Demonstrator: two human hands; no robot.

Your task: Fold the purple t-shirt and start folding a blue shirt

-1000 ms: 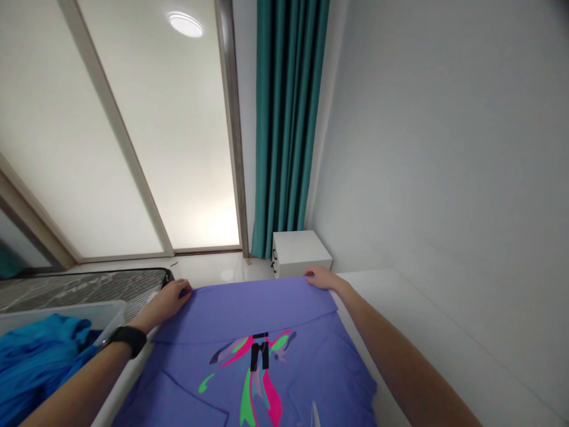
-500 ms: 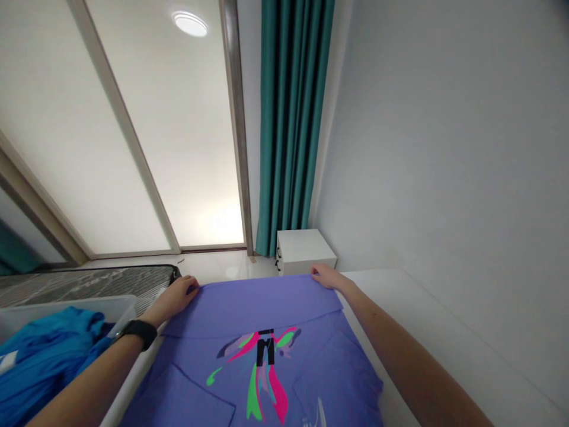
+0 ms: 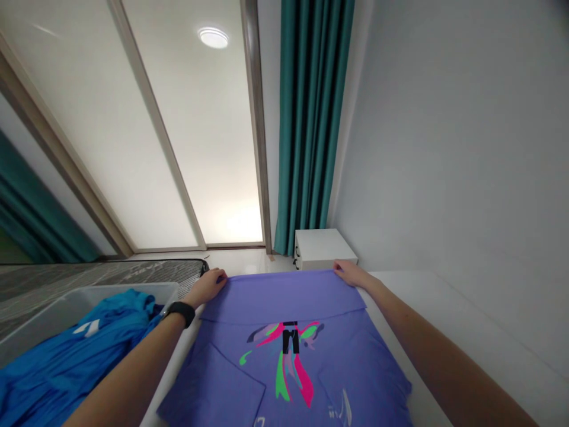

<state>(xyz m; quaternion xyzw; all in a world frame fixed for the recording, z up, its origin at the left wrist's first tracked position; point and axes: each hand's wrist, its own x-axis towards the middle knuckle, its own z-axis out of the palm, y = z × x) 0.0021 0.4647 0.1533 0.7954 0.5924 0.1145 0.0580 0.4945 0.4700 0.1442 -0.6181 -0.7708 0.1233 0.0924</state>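
Observation:
A purple T-shirt (image 3: 249,367) with a pink, green and black print lies spread on a white table (image 3: 406,284). Its far end is turned over into a flat band across the top. My left hand (image 3: 210,286), a dark watch on its wrist, is closed on the far left corner of that band. At the far right corner, my right hand (image 3: 349,274) pinches the fabric between thumb and fingers. The cloth is pulled straight between both hands. The shirt's near end runs out of view at the bottom.
To the left stands a translucent plastic bin (image 3: 164,289) with blue clothing (image 3: 102,338) inside. A grey patterned surface (image 3: 146,273) lies behind it. Beyond the table are a white cabinet (image 3: 324,243), a teal curtain (image 3: 313,118) and frosted sliding doors (image 3: 208,148). A wall (image 3: 453,148) borders the right.
The camera has turned slightly left, so the scene sits further right and more of the bin shows. Both hands keep hold of the T-shirt's far corners; its fold looks the same.

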